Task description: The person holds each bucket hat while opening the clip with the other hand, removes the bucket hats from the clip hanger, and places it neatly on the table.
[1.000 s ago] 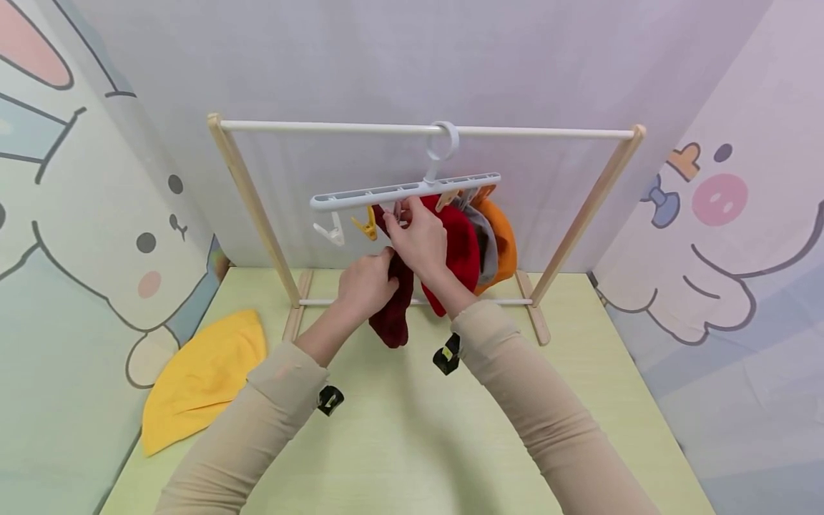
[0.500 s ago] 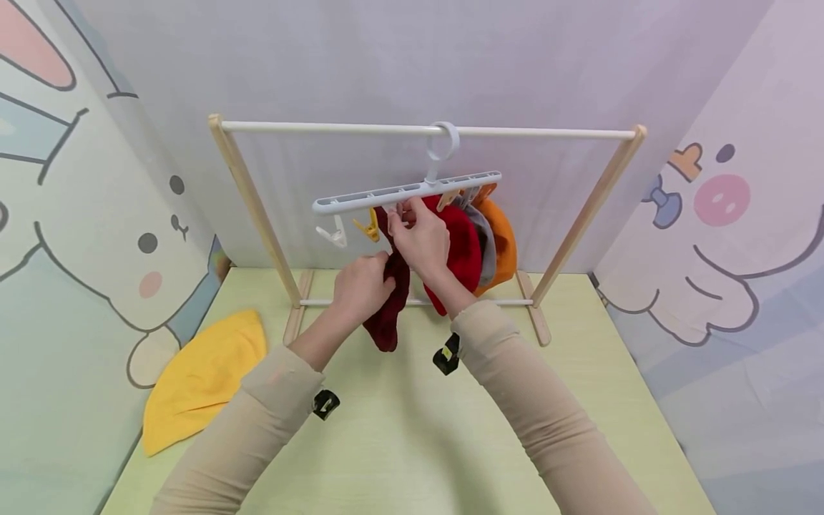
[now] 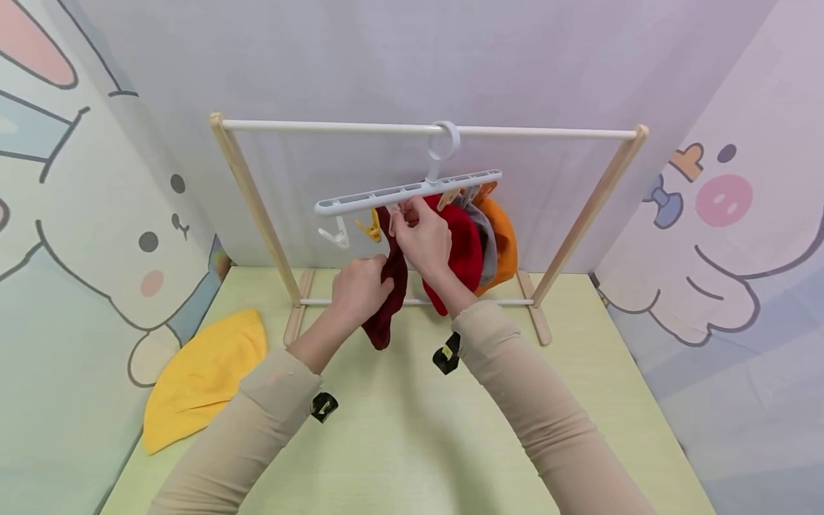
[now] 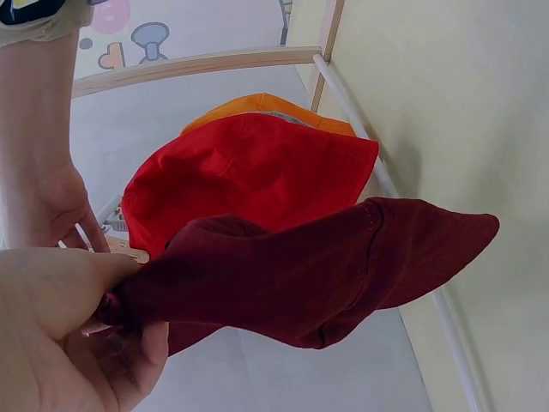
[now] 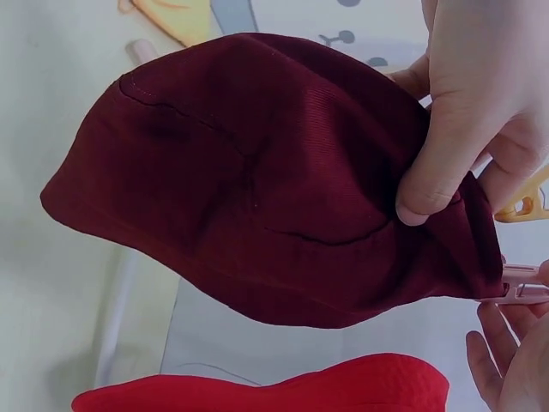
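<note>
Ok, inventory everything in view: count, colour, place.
Table: 1, yellowish, bottom
Rack: 1, wood and white, on table
Hanger: 1, whitish, on rack
Clips: 6+, mixed, under hanger
Hanging hats: 3, red, grey, orange, under hanger
Held hat: 1, maroon, under hanger
Loose hat: 1, yellow, on table
Walls: 3, pastel, back and cartoon-printed sides
Sleeves: 2, beige, foreground
Wrist devices: 2, black, by sleeves
Left hand: 1, gripping held hat
Right hand: 1, pinching pink clip

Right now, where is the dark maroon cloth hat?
In the head view, the dark maroon cloth hat is below the long white plastic hanger, left of the bright red cloth hat, held by the left hand.
</note>
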### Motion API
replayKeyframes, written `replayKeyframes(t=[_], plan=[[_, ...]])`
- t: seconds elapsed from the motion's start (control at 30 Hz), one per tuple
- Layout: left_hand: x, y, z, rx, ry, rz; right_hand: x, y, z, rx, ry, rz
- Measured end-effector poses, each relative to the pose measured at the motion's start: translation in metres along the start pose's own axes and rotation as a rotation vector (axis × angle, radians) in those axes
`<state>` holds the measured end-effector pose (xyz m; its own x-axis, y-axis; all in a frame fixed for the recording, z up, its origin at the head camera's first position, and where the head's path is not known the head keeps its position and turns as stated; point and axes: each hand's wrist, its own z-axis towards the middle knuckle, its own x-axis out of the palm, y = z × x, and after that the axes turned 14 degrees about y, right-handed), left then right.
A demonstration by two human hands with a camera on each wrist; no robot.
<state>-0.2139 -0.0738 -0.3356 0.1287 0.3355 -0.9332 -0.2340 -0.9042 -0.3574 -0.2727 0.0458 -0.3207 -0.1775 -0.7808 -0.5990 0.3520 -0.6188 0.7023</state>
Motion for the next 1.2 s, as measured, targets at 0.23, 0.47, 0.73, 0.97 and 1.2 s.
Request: replayKeyframes(t=[0.23, 0.47, 0.73, 0.97, 1.2], plan=[[0.003, 0.002, 0.001, -0.005, 0.001, -0.007, 0.000, 0.000, -0.001, -0.001, -0.008, 0.016], [0.006, 0.003, 0.001, -0.013, -0.007, -0.018, 0.001, 0.001, -0.001, 0.006, -0.012, 0.025], [0.008, 0.003, 0.000, -0.014, -0.019, -0.002, 0.001, 0.003, 0.000, 0.033, -0.014, 0.025], [0.013, 0.009, -0.002, -0.026, 0.012, 0.010, 0.000, 0.002, 0.000, 0.026, 0.001, 0.044], [0.015, 0.013, -0.003, -0.022, 0.024, 0.022, 0.001, 0.000, -0.001, -0.001, 0.004, 0.022]])
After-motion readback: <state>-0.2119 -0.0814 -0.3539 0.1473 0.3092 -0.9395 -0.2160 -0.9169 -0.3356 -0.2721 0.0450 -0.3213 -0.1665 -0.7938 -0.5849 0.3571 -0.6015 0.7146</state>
